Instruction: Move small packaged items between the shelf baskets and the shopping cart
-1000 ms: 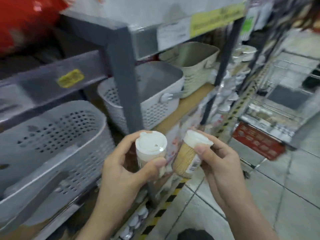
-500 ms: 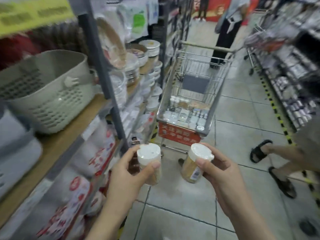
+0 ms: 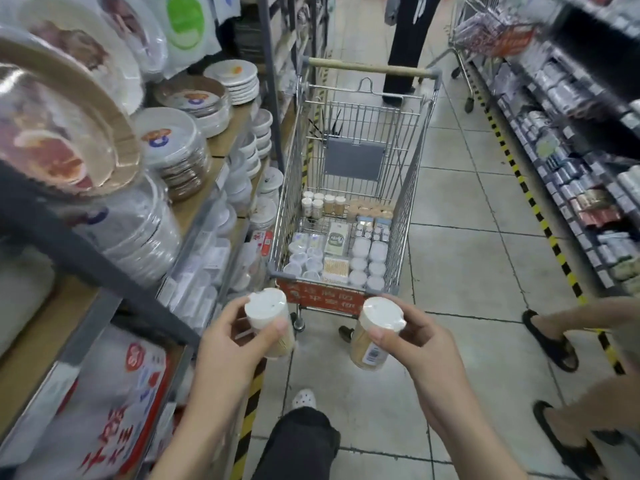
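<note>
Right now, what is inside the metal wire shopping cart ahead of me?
The metal wire shopping cart holds rows of white-lidded round tubs, small white-capped jars at the far end, and flat packets in the middle. Anything beneath this layer is covered.

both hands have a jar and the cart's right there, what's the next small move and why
Probably step forward and reach both jars over the near rim of the shopping cart. The left hand grips a white-lidded jar and the right hand grips another jar, both short of the rim, and similar jars already stand at the far end of the cart.
</note>
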### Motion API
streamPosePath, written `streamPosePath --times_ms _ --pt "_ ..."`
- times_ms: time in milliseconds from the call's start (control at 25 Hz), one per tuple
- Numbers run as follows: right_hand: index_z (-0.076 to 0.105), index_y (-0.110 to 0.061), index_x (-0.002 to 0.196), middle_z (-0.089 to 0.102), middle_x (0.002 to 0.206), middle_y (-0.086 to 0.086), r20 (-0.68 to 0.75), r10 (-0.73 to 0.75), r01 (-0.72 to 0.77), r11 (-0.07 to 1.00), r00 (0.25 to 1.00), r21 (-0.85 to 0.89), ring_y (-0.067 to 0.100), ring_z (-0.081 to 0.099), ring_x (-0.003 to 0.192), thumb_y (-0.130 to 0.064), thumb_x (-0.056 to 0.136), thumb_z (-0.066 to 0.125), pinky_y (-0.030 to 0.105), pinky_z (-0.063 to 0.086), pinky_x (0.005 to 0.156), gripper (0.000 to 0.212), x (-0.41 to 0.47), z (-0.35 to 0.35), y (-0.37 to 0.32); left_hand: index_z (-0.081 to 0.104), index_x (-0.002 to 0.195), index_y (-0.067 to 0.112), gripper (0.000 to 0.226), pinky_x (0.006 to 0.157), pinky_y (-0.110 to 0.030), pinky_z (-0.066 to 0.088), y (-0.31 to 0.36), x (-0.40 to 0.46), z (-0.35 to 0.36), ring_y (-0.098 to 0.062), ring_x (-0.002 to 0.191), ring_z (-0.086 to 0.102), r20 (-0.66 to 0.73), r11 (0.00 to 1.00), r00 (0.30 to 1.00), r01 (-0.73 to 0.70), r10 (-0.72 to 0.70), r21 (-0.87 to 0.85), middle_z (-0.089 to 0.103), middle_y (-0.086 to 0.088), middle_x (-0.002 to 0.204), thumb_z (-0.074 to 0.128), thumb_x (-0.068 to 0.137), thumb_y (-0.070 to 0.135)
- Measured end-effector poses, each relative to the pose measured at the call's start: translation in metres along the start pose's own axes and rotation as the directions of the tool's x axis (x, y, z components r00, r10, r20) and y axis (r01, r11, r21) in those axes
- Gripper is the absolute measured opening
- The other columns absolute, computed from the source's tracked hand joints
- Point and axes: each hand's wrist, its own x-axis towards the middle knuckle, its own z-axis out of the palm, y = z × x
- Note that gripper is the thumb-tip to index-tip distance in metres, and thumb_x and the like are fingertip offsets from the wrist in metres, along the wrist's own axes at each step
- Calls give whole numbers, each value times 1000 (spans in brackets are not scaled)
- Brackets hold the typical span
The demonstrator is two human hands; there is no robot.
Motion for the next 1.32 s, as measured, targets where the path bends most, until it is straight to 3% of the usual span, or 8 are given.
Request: streamPosePath --times_ms 120,240,520,720,880,1080,1200,1320 --pt "73 -27 97 74 98 -4 -47 8 -8 1000 999 4 8 67 91 -14 52 87 14 51 70 50 52 6 -7 63 99 34 33 70 -15 46 6 63 10 -1 87 64 33 999 999 43 -43 7 71 13 93 76 75 15" --pt "73 -24 99 74 99 -2 -138 28 -23 999 990 42 9 67 91 -13 53 81 14 51 69 48 107 4 -11 63 95 36 32 75 -24 47 8 130 29 5 82 63 92 996 993 77 -80 39 70 23 90 78 70 24" --pt "71 -24 108 73 98 1 -199 136 -136 991 970 16 17 67 92 -9 60 86 21 53 69 52 230 -13 -6 64 102 33 42 82 -31 53 3 254 89 2 88 64 205 981 960 179 -192 80 69 24 92 83 67 20" --pt "70 -28 102 74 92 -5 -177 174 -186 981 969 -52 13 67 87 -4 67 82 22 52 71 44 354 -20 3 63 105 26 44 83 -29 51 -20 354 134 -10 94 64 160 962 956 221 -246 158 70 10 96 84 67 18" --pt "66 -29 107 70 100 -12 -184 213 -231 970 960 -81 9 65 96 -6 69 81 19 50 74 46 454 -17 35 58 101 30 42 80 -35 52 -62 432 168 -12 90 63 72 941 959 251 -273 226 67 11 95 83 69 20" --pt "64 -25 109 69 99 -13 -213 225 -260 953 951 -153 6 64 93 -7 71 79 20 51 78 44 553 -10 96 50 100 29 41 64 -17 41 -123 513 204 -1 84 56 35 916 942 317 -335 245 61 15 91 79 74 18" --pt "64 -22 111 68 102 -6 -238 226 -274 943 945 -191 12 63 94 -5 73 78 15 52 75 44 602 -10 130 49 102 28 42 71 -27 48 -162 554 225 -6 85 58 -5 904 937 340 -350 259 61 11 94 79 74 21" --pt "63 -17 116 68 100 -7 -218 215 -270 925 952 -266 7 63 95 -5 73 78 6 50 68 47 641 -9 157 50 105 28 45 82 -41 52 -198 591 244 -16 91 62 -18 890 935 342 -353 300 64 7 100 80 71 24"
